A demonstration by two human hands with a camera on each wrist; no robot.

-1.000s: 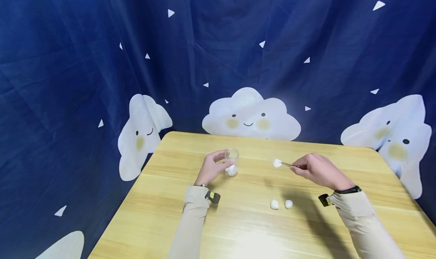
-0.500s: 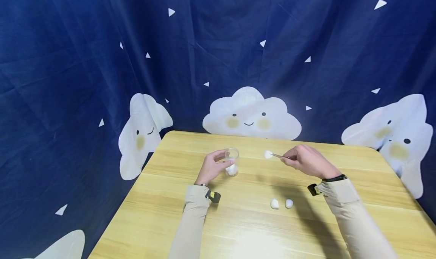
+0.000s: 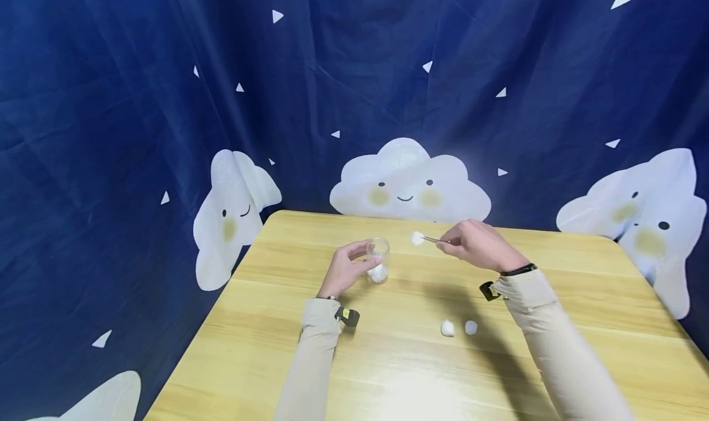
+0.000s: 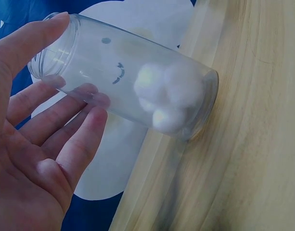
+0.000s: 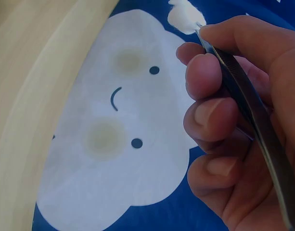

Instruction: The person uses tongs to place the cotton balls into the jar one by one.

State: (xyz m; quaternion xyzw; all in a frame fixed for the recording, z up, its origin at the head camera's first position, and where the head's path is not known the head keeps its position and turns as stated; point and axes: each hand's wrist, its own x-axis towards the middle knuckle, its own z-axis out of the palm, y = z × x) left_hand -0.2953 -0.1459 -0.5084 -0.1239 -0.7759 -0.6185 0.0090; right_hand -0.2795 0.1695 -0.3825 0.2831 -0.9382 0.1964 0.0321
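My left hand [image 3: 344, 269] holds a clear open-mouthed jar [image 4: 121, 62] near its rim, thumb on one side and fingers on the other. The jar stands on the table with several white cotton balls [image 4: 169, 91] at its bottom. In my right hand [image 3: 480, 246] is a pair of metal tweezers [image 5: 250, 103], pinched between thumb and fingers. Its tips grip one cotton ball [image 5: 185, 17], held in the air to the right of the jar's mouth in the head view. Two more cotton balls, a left one [image 3: 447, 328] and a right one [image 3: 471, 327], lie on the table nearer me.
The wooden table [image 3: 266, 347] has rounded far corners. Behind it hangs a dark blue curtain [image 3: 310, 70] printed with white clouds and triangles. My right arm's shadow falls across the table, and a bright glare lies near the front.
My right hand has moved left and farther from me, bringing the tweezers and cotton ball closer to the jar. The left hand and the jar have stayed in place.
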